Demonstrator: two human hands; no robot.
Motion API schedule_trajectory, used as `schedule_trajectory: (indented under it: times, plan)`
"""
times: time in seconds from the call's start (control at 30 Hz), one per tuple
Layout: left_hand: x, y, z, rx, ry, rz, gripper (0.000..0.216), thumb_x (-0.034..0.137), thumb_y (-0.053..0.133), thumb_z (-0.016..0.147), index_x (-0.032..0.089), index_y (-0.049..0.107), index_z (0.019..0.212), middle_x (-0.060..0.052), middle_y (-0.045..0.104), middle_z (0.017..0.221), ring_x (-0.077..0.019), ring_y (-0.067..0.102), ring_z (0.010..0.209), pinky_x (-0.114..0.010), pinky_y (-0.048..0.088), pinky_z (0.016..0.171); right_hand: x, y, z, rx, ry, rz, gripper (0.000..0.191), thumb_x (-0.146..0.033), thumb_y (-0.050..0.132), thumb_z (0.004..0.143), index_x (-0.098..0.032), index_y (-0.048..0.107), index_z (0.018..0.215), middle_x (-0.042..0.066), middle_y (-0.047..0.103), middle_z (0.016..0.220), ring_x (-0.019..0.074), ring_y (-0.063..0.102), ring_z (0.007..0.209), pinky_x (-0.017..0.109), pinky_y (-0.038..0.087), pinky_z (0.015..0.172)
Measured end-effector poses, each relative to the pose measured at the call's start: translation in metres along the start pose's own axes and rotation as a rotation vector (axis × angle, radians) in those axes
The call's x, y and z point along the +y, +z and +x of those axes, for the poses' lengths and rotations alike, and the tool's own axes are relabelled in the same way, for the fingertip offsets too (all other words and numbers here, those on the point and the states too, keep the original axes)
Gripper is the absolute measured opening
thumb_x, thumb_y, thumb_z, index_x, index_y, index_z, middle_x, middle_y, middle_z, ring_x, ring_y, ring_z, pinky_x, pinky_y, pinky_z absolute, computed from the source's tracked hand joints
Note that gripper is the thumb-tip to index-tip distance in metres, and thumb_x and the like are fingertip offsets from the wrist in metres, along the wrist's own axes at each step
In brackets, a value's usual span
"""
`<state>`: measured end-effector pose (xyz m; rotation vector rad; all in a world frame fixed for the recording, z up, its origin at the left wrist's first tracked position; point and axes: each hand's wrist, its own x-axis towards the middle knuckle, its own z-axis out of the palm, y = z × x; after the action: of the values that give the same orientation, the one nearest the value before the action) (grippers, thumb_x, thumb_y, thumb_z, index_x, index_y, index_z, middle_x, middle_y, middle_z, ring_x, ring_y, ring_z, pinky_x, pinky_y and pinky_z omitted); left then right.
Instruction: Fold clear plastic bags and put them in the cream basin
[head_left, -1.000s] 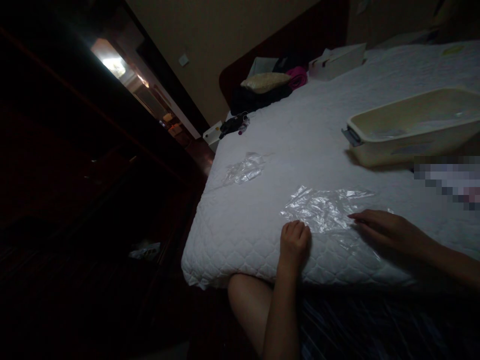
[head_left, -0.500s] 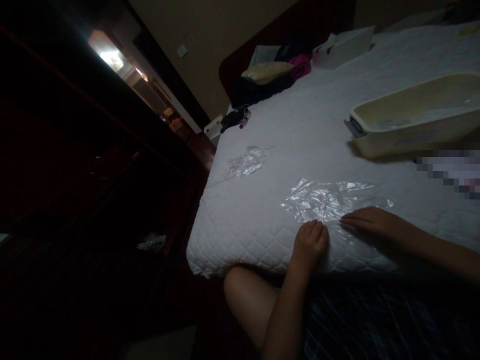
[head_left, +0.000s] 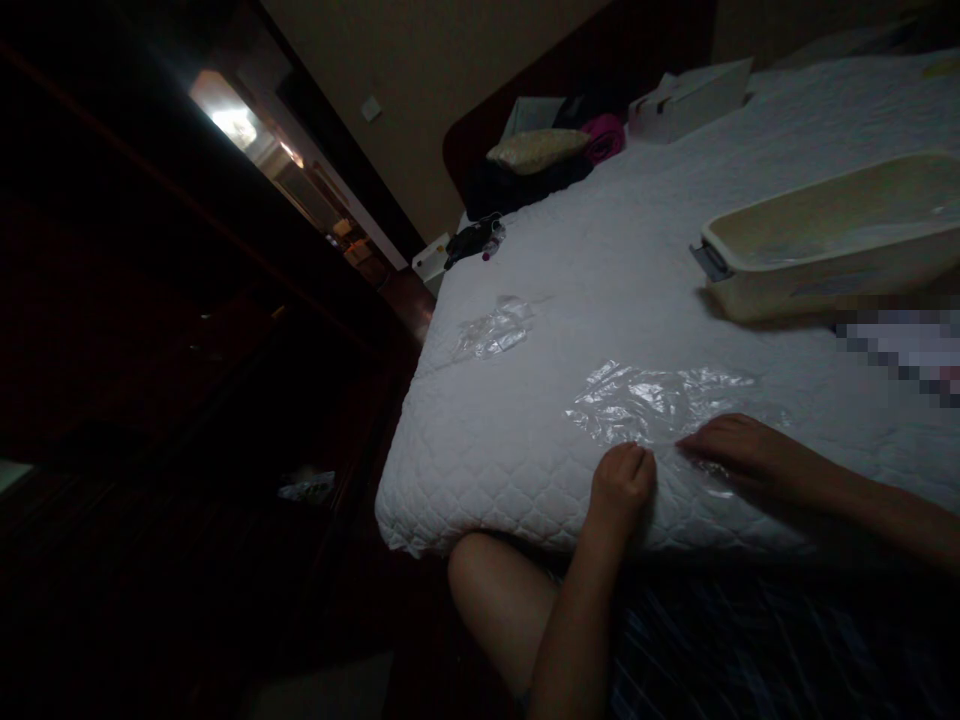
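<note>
A clear, crinkled plastic bag (head_left: 645, 395) lies flat on the white quilted bed cover (head_left: 480, 460), close to the bed's front edge. At its near edge, my left hand (head_left: 622, 482) is closed, fingers curled down on the plastic. Just to the right, my right hand (head_left: 739, 447) pinches the same edge, its fingers pressed together and pointing left. Some plastic shows below the right hand. The fingertips are dim and partly hidden.
A second clear plastic bag (head_left: 496, 325) lies farther left. To the right stands a long cream plastic bin (head_left: 825, 290) with a grey handle. Against the headboard are a beige pillow (head_left: 536, 150), a magenta roll (head_left: 604, 140) and a white box (head_left: 694, 100).
My right hand's fingers have bent more and drawn in at the plastic's edge, and the bag's right end has shifted slightly. My left hand has stayed nearly still.
</note>
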<state>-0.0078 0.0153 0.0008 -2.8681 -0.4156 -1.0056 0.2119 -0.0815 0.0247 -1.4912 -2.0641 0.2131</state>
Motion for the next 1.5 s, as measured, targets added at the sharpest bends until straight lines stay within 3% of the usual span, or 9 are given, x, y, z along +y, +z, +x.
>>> schedule_trajectory:
  times: [0.17, 0.3, 0.5, 0.77, 1.07, 1.2, 1.37, 1.5]
  plan:
    - [0.003, 0.001, -0.001, -0.087, -0.193, -0.142, 0.022, 0.021, 0.042, 0.095, 0.016, 0.062, 0.104, -0.008, 0.068, 0.100, -0.0181, 0.064, 0.095, -0.033, 0.055, 0.085, 0.010, 0.004, -0.011, 0.031, -0.022, 0.067, 0.030, -0.030, 0.049, 0.086, -0.025, 0.068, 0.108, 0.008, 0.072, 0.103, 0.0225, 0.065, 0.096, 0.044, 0.044, 0.091]
    - [0.004, -0.001, 0.000, -0.145, -0.226, -0.167, 0.023, 0.025, 0.041, 0.096, 0.018, 0.062, 0.101, -0.007, 0.067, 0.098, -0.0182, 0.062, 0.094, -0.033, 0.053, 0.086, 0.011, 0.003, -0.014, -0.001, -0.007, 0.048, 0.031, -0.028, 0.047, 0.087, -0.026, 0.067, 0.111, 0.007, 0.072, 0.105, 0.0226, 0.065, 0.096, 0.049, 0.040, 0.096]
    - [0.002, -0.001, -0.001, -0.155, -0.109, -0.062, 0.023, 0.023, 0.041, 0.096, 0.018, 0.064, 0.098, -0.007, 0.067, 0.098, -0.0188, 0.061, 0.097, -0.034, 0.051, 0.088, 0.000, -0.002, -0.005, 0.036, 0.085, 0.040, 0.031, -0.035, 0.045, 0.089, -0.023, 0.069, 0.104, 0.008, 0.073, 0.095, 0.0252, 0.065, 0.092, 0.050, 0.044, 0.091]
    - [0.001, -0.002, -0.001, -0.049, 0.022, 0.033, 0.018, 0.019, 0.049, 0.093, 0.014, 0.066, 0.099, -0.008, 0.069, 0.097, -0.0188, 0.064, 0.096, -0.033, 0.053, 0.088, -0.013, 0.003, 0.007, 0.117, 0.252, 0.042, 0.031, -0.040, 0.046, 0.090, -0.020, 0.070, 0.088, 0.010, 0.072, 0.085, 0.0232, 0.065, 0.081, 0.042, 0.050, 0.078]
    - [0.002, -0.004, 0.001, -0.065, 0.033, 0.026, 0.015, 0.015, 0.054, 0.090, 0.014, 0.066, 0.099, -0.009, 0.070, 0.097, -0.0185, 0.064, 0.098, -0.034, 0.056, 0.088, -0.020, 0.000, 0.017, 0.108, 0.356, 0.060, 0.035, -0.039, 0.044, 0.092, -0.016, 0.070, 0.093, 0.012, 0.073, 0.094, 0.0235, 0.067, 0.084, 0.039, 0.051, 0.079]
    - [0.002, -0.004, 0.000, -0.105, 0.038, 0.043, 0.013, 0.016, 0.059, 0.087, 0.012, 0.065, 0.097, -0.010, 0.069, 0.098, -0.0190, 0.063, 0.101, -0.033, 0.054, 0.091, -0.020, 0.004, 0.019, 0.172, 0.432, 0.054, 0.033, -0.041, 0.046, 0.090, -0.016, 0.067, 0.097, 0.013, 0.072, 0.097, 0.0254, 0.067, 0.087, 0.038, 0.051, 0.078]
    - [0.003, -0.004, -0.001, -0.056, 0.045, 0.026, 0.018, 0.017, 0.053, 0.090, 0.013, 0.063, 0.105, -0.008, 0.068, 0.096, -0.0192, 0.064, 0.097, -0.033, 0.054, 0.089, -0.024, 0.005, 0.021, 0.213, 0.549, 0.096, 0.032, -0.042, 0.050, 0.087, -0.017, 0.058, 0.105, 0.009, 0.070, 0.081, 0.0228, 0.066, 0.072, 0.033, 0.050, 0.065]
    - [0.003, -0.006, 0.000, -0.116, 0.056, 0.058, 0.023, 0.018, 0.049, 0.093, 0.014, 0.060, 0.113, -0.007, 0.067, 0.094, -0.0183, 0.063, 0.095, -0.032, 0.054, 0.089, -0.026, 0.006, 0.022, 0.243, 0.573, 0.111, 0.032, -0.043, 0.053, 0.085, -0.019, 0.055, 0.105, 0.008, 0.068, 0.080, 0.0219, 0.065, 0.069, 0.032, 0.050, 0.062]
